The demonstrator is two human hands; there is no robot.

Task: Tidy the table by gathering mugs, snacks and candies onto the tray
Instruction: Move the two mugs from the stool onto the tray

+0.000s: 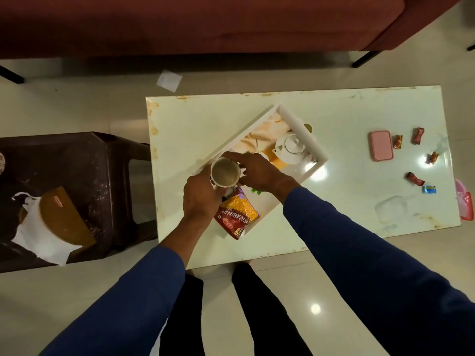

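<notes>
A white mug [225,172] is held over the near-left part of the white tray [303,129], which lies at an angle on the white table [195,124]. My left hand [201,199] grips the mug from the near left, and my right hand [259,173] holds its rim from the right. A red and yellow snack packet [237,214] lies in the tray just below the mug. A teapot picture [290,147] is printed on the tray floor. Several wrapped candies [415,179] lie scattered at the table's right end.
A pink case [381,145] lies near the candies, and a pink item [465,205] hangs off the table's right edge. A dark plastic stool [84,176] with paper and a brown object stands to the left. A red sofa [205,24] runs behind the table.
</notes>
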